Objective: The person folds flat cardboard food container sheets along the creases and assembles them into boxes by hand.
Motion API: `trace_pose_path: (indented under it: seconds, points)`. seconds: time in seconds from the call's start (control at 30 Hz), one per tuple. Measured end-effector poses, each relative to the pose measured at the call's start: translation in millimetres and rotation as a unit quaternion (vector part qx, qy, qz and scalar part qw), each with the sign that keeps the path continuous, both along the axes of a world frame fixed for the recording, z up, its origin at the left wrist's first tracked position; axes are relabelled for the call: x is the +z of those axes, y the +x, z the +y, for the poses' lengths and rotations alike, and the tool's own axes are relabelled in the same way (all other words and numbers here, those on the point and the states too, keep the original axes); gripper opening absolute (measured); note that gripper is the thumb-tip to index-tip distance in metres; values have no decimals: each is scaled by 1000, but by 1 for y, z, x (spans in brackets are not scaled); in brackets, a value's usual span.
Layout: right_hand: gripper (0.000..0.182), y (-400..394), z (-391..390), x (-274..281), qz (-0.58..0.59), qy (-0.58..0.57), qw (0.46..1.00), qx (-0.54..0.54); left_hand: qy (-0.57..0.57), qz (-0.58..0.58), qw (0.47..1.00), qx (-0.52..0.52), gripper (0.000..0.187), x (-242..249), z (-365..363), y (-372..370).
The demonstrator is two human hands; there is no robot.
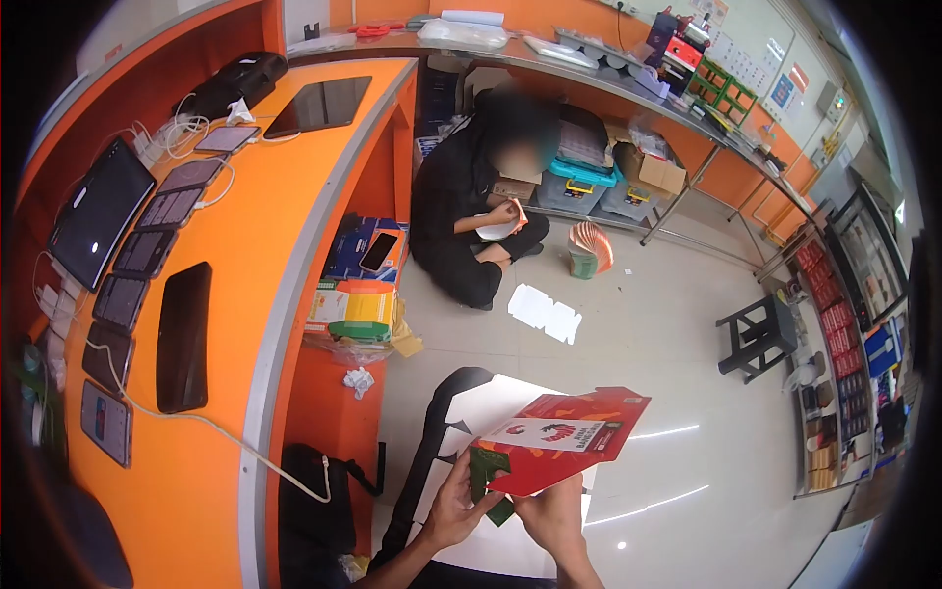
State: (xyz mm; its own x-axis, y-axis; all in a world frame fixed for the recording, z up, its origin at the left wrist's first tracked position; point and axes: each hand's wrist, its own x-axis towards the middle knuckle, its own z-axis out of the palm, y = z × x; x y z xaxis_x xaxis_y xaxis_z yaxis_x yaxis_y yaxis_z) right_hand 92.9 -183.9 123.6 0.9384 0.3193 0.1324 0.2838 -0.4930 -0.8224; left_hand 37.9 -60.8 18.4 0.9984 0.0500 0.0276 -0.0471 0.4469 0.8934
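Observation:
Between my two hands is a printed cardboard food box, partly folded, red with a white label panel and a dark green section. My left hand is closed on the green section, with the thumb on its surface. My right hand grips the lower red edge; some of its fingers are hidden behind the card. Under the box, white cardboard blanks lie across my lap, white side up. My hands and the box cover part of them.
A co-worker sits on the floor holding a piece of card. Nearby are a fanned stack of cartons and a white flat blank. An orange counter with several phones stands left, a black stool right.

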Motion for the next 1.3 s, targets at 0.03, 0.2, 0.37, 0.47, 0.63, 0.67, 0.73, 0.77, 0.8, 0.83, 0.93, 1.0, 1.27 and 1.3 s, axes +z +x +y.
trace_pose_path:
  seconds: [0.03,0.2,0.37,0.47,0.63,0.67,0.73,0.77,0.8,0.83,0.93,1.0,1.27,1.3]
  points:
    - [34,0,0,1,4,8,1000,-1,-10,0,1000,1,85,0,1,-1]
    - [45,-16,-18,-41,111,31,993,2,13,-2,1000,-6,96,-1,8,-5]
    - [40,-9,-17,-37,151,105,983,-21,19,17,999,-38,101,-11,7,-7]
    - [47,-5,-12,-38,14,37,999,1,18,9,998,-63,108,-6,6,-4]
    - [18,-10,-3,-26,209,86,972,-69,-1,27,997,-70,108,-14,-5,-4]
    - [19,-12,-3,-28,120,65,989,-55,45,39,996,-73,106,-16,-3,-4]
    - [24,-17,-2,-26,-1,58,997,-51,85,19,994,-62,104,-10,-2,-2]
    - [24,-20,-3,-28,1,58,997,-57,84,22,994,-68,104,-10,-2,-4]
    - [26,-24,-2,-31,-14,40,997,-62,93,18,994,-60,102,-10,-1,-3]
    - [29,-26,-2,-33,-30,22,997,-66,102,12,993,-50,102,-9,-1,-1]
    - [33,-30,-6,-41,-40,14,998,-56,65,17,996,-61,102,-12,-4,1]
    - [36,-36,-8,-48,-40,-11,998,-51,47,16,996,-78,102,-16,-2,-2]
    - [29,-32,-3,-48,54,42,996,-54,-131,91,981,-107,88,-35,10,-9]
    - [29,-32,-5,-52,54,42,996,-57,-174,154,962,-145,83,-38,11,-11]
